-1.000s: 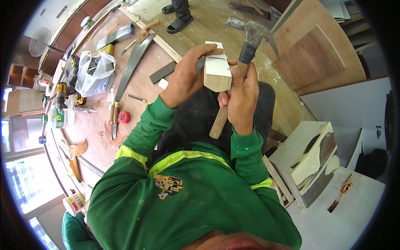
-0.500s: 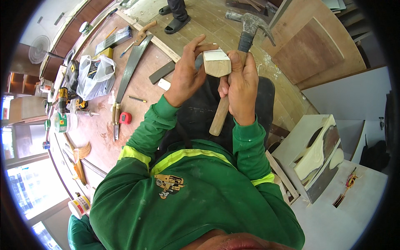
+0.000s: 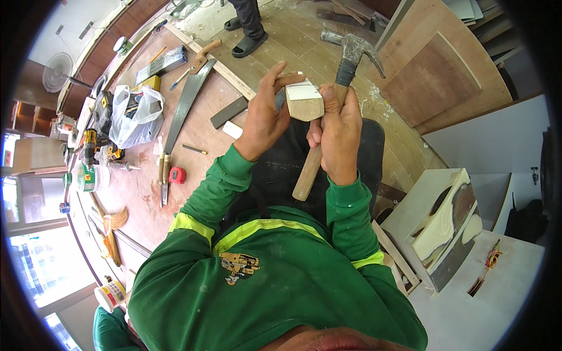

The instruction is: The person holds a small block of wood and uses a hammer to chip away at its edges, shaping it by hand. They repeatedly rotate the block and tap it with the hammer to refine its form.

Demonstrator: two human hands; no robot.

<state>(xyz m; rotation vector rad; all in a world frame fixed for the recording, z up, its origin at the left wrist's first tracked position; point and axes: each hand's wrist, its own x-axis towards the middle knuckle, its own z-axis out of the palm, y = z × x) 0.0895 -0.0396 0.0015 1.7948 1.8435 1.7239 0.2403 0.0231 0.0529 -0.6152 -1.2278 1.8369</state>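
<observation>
The block has a pale wooden end, its lower corners cut away, and a white upper face; it is up in the air before the person's chest, between the two hands, with the wooden end turned near. Just right of it is the hammer, with a worn grey claw head on the far end, dark tape wrapped below the head and a plain wooden handle slanting near and left. Below them is a dark seat. To the left spreads a reddish-brown table, smudged in places, bearing a saw with its handle at the far end, a bulging white bag, a red tape measure just beside the chisels, a pencil and, toward the left edge, a drill. Far off, another person's feet in dark sandals stand on the tiled floor; wooden panels lean at far right, and a pale box with smeared sides is at near right. Both forearms, in green sleeves, reach up and inward. The left hand is at the block's left, fingers loosely spread, one reaching over the white face; whether its thumb presses the block cannot be told. The right hand has its fingers curled round the hammer's handle, thumb pointing far beside the block.
</observation>
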